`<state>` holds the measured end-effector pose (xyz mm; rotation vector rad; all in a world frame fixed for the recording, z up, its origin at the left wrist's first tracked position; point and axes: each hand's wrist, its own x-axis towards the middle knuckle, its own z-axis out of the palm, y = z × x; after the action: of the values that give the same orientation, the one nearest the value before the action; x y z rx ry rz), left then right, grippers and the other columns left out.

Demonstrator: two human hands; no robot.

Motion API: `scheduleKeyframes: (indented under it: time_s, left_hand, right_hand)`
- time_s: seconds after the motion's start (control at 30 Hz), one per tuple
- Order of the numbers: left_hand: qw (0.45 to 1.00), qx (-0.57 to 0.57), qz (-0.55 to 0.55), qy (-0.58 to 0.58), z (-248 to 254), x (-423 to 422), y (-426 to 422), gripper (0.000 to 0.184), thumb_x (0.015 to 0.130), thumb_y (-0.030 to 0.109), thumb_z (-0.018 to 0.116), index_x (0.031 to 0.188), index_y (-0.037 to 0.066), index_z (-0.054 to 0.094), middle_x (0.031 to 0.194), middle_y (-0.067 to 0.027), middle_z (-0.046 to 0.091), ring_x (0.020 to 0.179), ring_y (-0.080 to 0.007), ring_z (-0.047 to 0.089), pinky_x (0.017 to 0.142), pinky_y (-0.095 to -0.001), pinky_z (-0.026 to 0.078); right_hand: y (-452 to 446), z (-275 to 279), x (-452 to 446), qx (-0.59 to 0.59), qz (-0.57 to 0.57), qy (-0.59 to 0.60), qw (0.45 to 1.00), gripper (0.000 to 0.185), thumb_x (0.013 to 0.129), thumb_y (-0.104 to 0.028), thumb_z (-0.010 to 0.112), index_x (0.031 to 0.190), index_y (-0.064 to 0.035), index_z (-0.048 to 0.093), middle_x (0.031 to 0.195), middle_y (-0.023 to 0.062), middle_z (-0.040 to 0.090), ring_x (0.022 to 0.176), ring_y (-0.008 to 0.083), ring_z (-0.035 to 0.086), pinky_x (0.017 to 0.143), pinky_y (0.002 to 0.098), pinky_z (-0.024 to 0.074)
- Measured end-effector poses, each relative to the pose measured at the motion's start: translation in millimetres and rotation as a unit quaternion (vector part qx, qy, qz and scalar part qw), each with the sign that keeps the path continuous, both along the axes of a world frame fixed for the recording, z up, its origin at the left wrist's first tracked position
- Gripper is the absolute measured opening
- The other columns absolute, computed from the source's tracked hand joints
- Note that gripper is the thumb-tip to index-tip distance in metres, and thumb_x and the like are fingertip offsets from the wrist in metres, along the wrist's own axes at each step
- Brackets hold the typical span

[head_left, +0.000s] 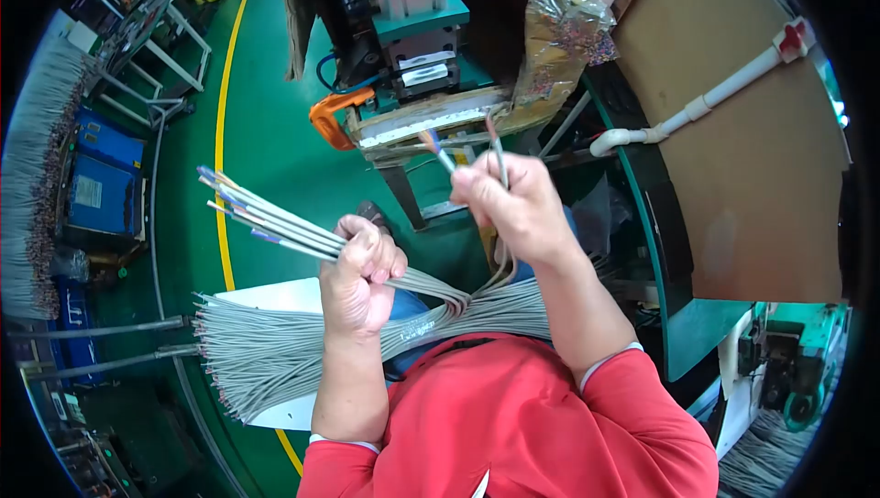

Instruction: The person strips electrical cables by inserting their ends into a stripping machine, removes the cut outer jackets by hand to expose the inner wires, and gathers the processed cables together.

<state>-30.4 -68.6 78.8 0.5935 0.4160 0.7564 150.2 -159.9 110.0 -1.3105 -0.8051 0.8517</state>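
Note:
My left hand (367, 260) is closed around several grey cables (284, 225), whose stripped ends with coloured wires fan out to the left. My right hand (510, 200) is raised in front of the machine, its fingers closed on grey cable ends (445, 159); blue, orange and brownish wires stick out above the fingers. Both groups of cables curve down toward my lap. A thick bundle of grey cables (266, 342) lies across my lap, partly on a white sheet (275, 297), and clear wrap circles its middle.
Ahead stands a machine (417, 31) with an orange part (337, 119) and a cardboard-and-tape edge. At right are a brown board (733, 177) and a white pipe (720, 95). More cables (41, 186) hang at far left, beside blue bins (101, 182).

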Motion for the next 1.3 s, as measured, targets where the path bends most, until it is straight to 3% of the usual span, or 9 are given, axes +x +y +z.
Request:
scheduleKeyframes:
  time_s: [0.27, 0.7, 0.9, 0.97, 1.03, 1.13, 1.3]
  left_hand:
    - [0.999, 0.008, -0.013, -0.033, -4, -8, -1, 0.008, 0.089, 0.013, 0.063, 0.089, 0.011, 0.056, 0.058, 0.0056, 0.036, 0.051, -0.0071, 0.035, 0.054, -0.0264, 0.036]
    - [0.999, 0.019, -0.021, -0.046, -7, -10, 3, 0.009, 0.090, 0.014, 0.062, 0.095, 0.010, 0.056, 0.060, 0.0051, 0.038, 0.053, -0.0077, 0.037, 0.056, -0.0272, 0.037]
    - [0.998, 0.000, -0.018, -0.061, -2, -2, -4, 0.011, 0.088, 0.012, 0.063, 0.097, 0.007, 0.058, 0.062, 0.0016, 0.042, 0.057, -0.0128, 0.045, 0.063, -0.0302, 0.044]
    - [1.000, 0.012, 0.013, 0.012, 8, 5, -14, 0.016, 0.091, 0.013, 0.062, 0.104, 0.007, 0.059, 0.071, -0.0006, 0.050, 0.067, -0.0153, 0.052, 0.073, -0.0340, 0.048]
    - [0.998, 0.018, 0.030, 0.046, 7, 6, -15, 0.018, 0.092, 0.014, 0.061, 0.108, 0.007, 0.059, 0.075, -0.0017, 0.054, 0.072, -0.0166, 0.056, 0.078, -0.0360, 0.050]
    - [0.989, 0.125, -0.021, 0.077, -14, 3, -13, 0.024, 0.092, 0.009, 0.062, 0.115, 0.003, 0.058, 0.094, -0.0072, 0.062, 0.088, -0.0203, 0.062, 0.090, -0.0372, 0.049]
    - [0.971, 0.199, -0.012, 0.134, -7, 17, -25, 0.017, 0.090, 0.006, 0.066, 0.106, 0.000, 0.064, 0.088, -0.0035, 0.065, 0.083, -0.0147, 0.063, 0.079, -0.0315, 0.052]
  right_hand:
    - [51, -14, 34, -0.012, -0.057, 0.113, 0.992, 0.028, 0.091, -0.028, 0.066, 0.077, -0.0043, 0.061, 0.058, -0.0038, 0.047, 0.050, 0.0044, 0.040, 0.048, 0.0208, 0.0312]
    - [81, -26, 40, -0.012, -0.092, 0.167, 0.982, 0.026, 0.089, -0.028, 0.069, 0.080, -0.0052, 0.061, 0.059, -0.0033, 0.048, 0.049, 0.0041, 0.039, 0.046, 0.0202, 0.0303]
    - [77, -24, 36, 0.000, -0.099, 0.105, 0.990, 0.027, 0.089, -0.028, 0.069, 0.081, -0.0028, 0.061, 0.059, -0.0031, 0.049, 0.050, 0.0041, 0.039, 0.047, 0.0201, 0.0300]
    - [65, -17, 31, 0.002, -0.101, 0.075, 0.992, 0.028, 0.089, -0.028, 0.068, 0.082, -0.0019, 0.062, 0.059, -0.0031, 0.050, 0.051, 0.0040, 0.040, 0.047, 0.0200, 0.0305]
    - [35, -4, 8, 0.020, -0.084, -0.109, 0.990, 0.026, 0.091, -0.026, 0.067, 0.088, 0.0000, 0.063, 0.062, -0.0023, 0.051, 0.055, 0.0035, 0.043, 0.051, 0.0198, 0.0336]
    - [14, -13, -9, 0.053, -0.062, -0.071, 0.994, 0.023, 0.091, -0.023, 0.067, 0.088, 0.0000, 0.064, 0.066, -0.0017, 0.053, 0.059, 0.0036, 0.046, 0.053, 0.0201, 0.0357]
    - [-6, 8, -13, 0.051, 0.016, -0.045, 0.998, 0.018, 0.090, -0.017, 0.069, 0.085, -0.0002, 0.066, 0.071, 0.0001, 0.056, 0.064, 0.0042, 0.048, 0.057, 0.0206, 0.0371]
